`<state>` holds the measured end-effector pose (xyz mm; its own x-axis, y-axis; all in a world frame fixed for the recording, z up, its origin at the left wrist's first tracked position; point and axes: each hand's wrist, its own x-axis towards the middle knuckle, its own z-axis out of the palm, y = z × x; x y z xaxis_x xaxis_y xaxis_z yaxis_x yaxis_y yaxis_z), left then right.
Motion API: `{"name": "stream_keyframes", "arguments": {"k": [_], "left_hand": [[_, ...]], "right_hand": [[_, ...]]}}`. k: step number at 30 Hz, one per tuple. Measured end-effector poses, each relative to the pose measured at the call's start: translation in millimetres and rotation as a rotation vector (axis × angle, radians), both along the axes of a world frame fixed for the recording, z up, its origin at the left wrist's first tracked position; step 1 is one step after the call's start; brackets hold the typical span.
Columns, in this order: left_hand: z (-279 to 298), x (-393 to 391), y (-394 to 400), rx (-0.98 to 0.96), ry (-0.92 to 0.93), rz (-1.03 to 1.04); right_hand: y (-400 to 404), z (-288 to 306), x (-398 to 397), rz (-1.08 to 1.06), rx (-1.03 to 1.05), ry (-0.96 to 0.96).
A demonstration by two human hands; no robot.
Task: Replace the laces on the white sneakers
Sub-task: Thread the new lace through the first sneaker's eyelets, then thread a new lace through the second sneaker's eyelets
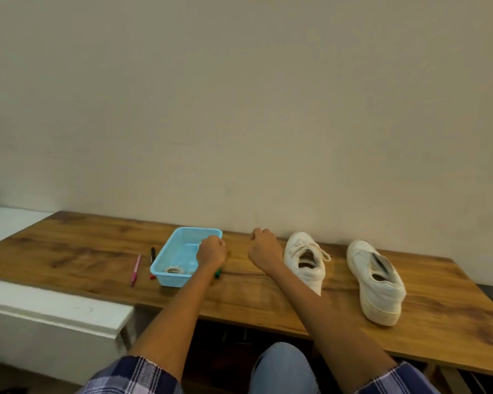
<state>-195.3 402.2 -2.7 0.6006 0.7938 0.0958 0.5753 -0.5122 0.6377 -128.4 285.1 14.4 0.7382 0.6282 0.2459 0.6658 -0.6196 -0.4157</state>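
Two white sneakers are seen on the wooden table (97,251), in the right half of the frame. The laced sneaker (305,260), right of centre, carries a lace tied in a bow across its tongue. The unlaced sneaker (377,282) further right shows bare eyelets and an open tongue, and both uppers look scuffed and greyed. At centre left, a blue basket (165,268) holds a coiled white lace (174,270).

The left hand (211,253) is curled over the basket's right rim; whether anything is gripped there cannot be told. The right hand (264,247) is held clenched above the table, between basket and laced sneaker, with nothing visibly grasped.

A risk is judged from the left wrist lying against the light basket: it could be tipped or dragged, spilling the lace. A green marker (218,273) beneath that forearm could be rolled off the edge. The pink pen (135,270) and the black-and-red marker (152,263) lie left of the basket.
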Motion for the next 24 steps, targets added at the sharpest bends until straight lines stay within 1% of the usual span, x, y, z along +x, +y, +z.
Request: {"name": "stream_keyframes", "arguments": {"k": [4, 8, 10, 15, 18, 21, 24], "left_hand": [[-6, -21, 46, 0.085, 0.025, 0.043], [-7, -22, 88, 0.152, 0.012, 0.08], [-12, -16, 106, 0.162, 0.044, 0.091], [-32, -2, 136, 0.238, 0.144, 0.104], [-42, 4, 145, 0.277, 0.175, 0.104], [-52, 5, 149, 0.3, 0.171, 0.107], [-57, 2, 153, 0.308, 0.136, 0.116]], "right_hand": [[39, -9, -16, 0.117, -0.063, -0.022], [85, -24, -18, 0.253, -0.199, -0.148], [105, -30, -14, 0.3, -0.262, -0.203], [150, -45, 4, 0.369, -0.518, -0.292], [171, -57, 16, 0.38, -0.658, -0.298], [183, -64, 22, 0.385, -0.717, -0.319], [189, -68, 25, 0.419, -0.658, -0.327]]}}
